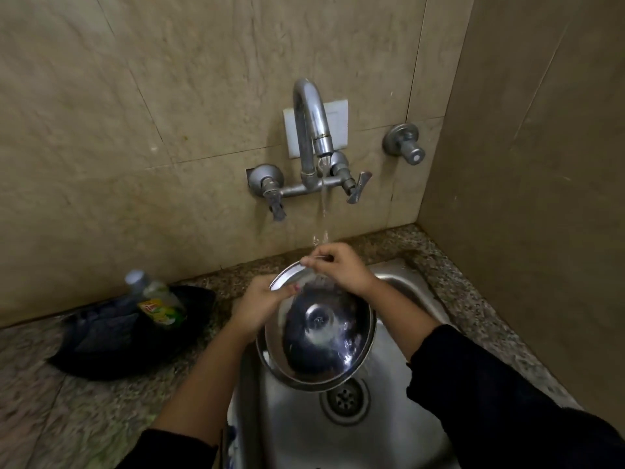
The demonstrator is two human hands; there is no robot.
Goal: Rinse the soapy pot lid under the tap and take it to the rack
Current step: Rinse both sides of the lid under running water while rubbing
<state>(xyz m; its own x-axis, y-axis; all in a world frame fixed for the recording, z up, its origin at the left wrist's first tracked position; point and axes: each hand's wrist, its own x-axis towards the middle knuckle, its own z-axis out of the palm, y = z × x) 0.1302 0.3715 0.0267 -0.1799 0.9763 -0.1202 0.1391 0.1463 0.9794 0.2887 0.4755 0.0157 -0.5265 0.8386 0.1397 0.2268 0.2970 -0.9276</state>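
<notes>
I hold the lid (316, 336) over the sink (399, 434), tilted, its hollow underside facing up at me. My left hand (258, 308) grips the rim on the left side, fingers closed on the edge. My right hand (341, 267) pinches the far top of the rim, thumb and fingers closed on the metal. The two hands are apart, each clamped on the lid. The tap (309, 130) is running; the stream (324, 201) falls onto the lid's top edge right by my right hand. Water sheets over the inner surface and around the central boss. The lid hangs just above the drain (345, 399), not resting on the basin as far as I can tell. Both sleeves are dark and pushed up the forearms. On the counter (101, 401) to the left lies a dark cloth (111, 343), with a bottle (157, 299) lying on top of it. The wall behind is tiled in beige.
</notes>
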